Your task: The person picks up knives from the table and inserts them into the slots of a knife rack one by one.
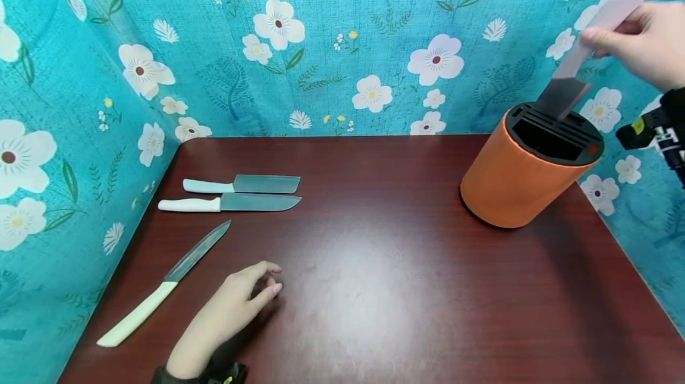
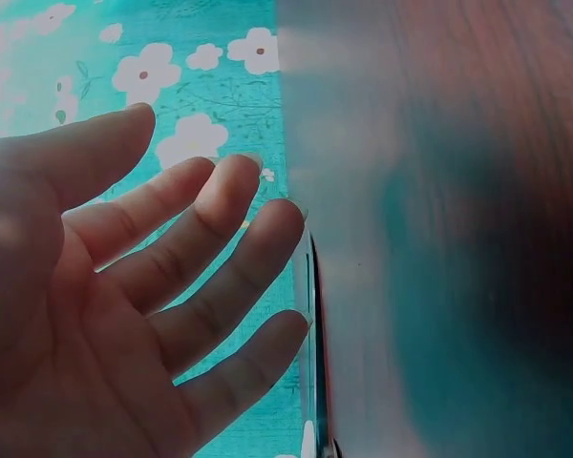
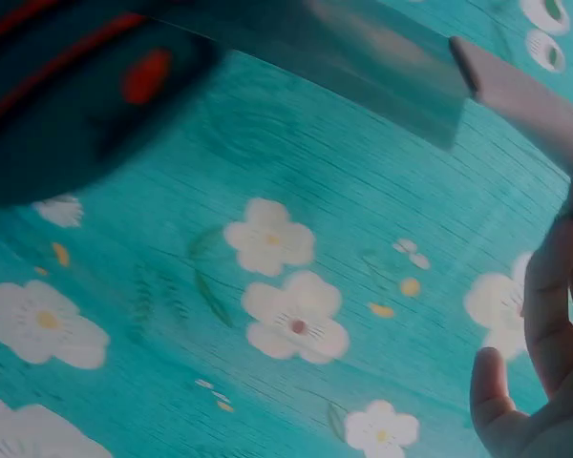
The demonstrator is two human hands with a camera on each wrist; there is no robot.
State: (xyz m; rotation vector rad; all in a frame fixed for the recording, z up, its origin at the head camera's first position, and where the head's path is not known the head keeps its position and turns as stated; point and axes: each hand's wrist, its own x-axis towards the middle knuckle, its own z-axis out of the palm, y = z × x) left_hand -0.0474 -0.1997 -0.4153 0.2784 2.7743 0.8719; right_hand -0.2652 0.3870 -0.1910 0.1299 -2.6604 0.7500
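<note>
My right hand [image 1: 650, 42] pinches the pale handle of a broad-bladed kitchen knife [image 1: 605, 30] at the upper right. The blade points down, its lower end inside a slot in the black top of an orange knife block [image 1: 527, 182]. In the right wrist view the blade [image 3: 382, 81] slants into the dark block top [image 3: 86, 114], which has red marks. My left hand [image 1: 230, 307] is low over the table, fingers loosely bent and holding nothing. Left of it lies a knife [image 1: 141, 312] with a cream handle, blade tip pointing away.
Two more white-handled knives lie side by side at the back left of the dark wooden table [image 1: 374, 253]: a square-ended one [image 1: 266, 183] and a pointed one [image 1: 259, 202]. Blue flowered cloth [image 1: 332, 98] hangs behind the table and along its sides.
</note>
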